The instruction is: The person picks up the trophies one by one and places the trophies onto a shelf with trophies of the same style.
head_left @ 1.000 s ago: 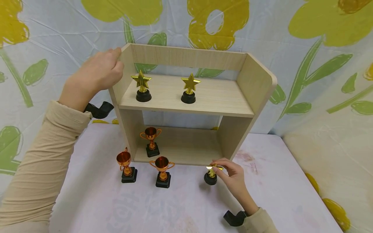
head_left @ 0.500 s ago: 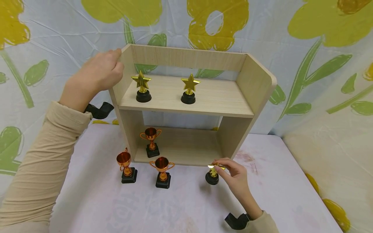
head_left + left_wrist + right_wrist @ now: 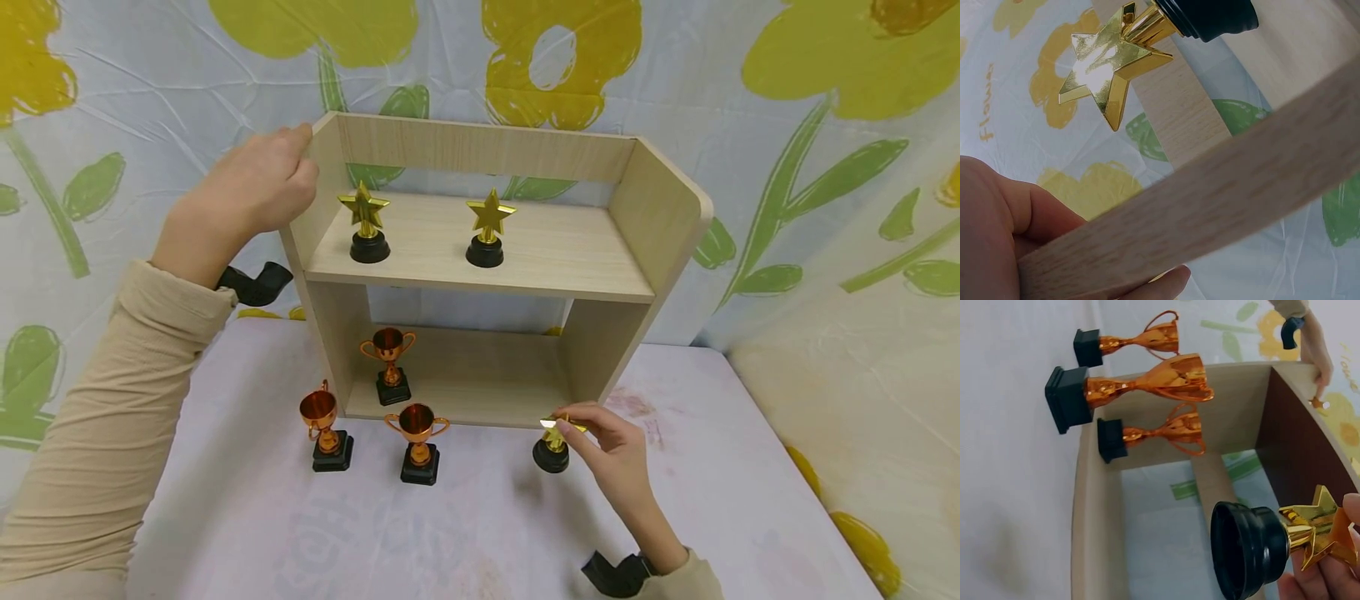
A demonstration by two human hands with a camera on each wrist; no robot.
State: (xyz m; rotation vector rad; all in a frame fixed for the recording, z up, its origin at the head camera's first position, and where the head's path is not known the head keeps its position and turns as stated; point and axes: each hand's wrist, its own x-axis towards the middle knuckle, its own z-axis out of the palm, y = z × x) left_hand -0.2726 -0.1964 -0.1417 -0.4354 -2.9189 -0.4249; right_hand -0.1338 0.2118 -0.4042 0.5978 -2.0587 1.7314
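Note:
My left hand (image 3: 251, 183) grips the top of the left side panel of a pale wooden shelf (image 3: 480, 287); in the left wrist view, thumb and fingers (image 3: 1163, 284) lie on both sides of the panel edge. With my right hand (image 3: 618, 454) I pinch a gold star trophy (image 3: 552, 454) by its star. Its black round base hangs over the table in front of the shelf, and the hollow underside (image 3: 1225, 550) shows in the right wrist view. Two more star trophies, one at left (image 3: 369, 225) and one at centre (image 3: 487, 229), stand on the upper board.
A bronze cup trophy (image 3: 390, 367) stands at the left of the lower board. Two others, a left one (image 3: 326, 429) and a middle one (image 3: 420, 442), stand on the white tablecloth (image 3: 375, 542) before the shelf. Flowered cloth (image 3: 450, 75) hangs close behind.
My right hand has moved slightly right and a little up with the star trophy. The left hand, the shelf and the other trophies have stayed put.

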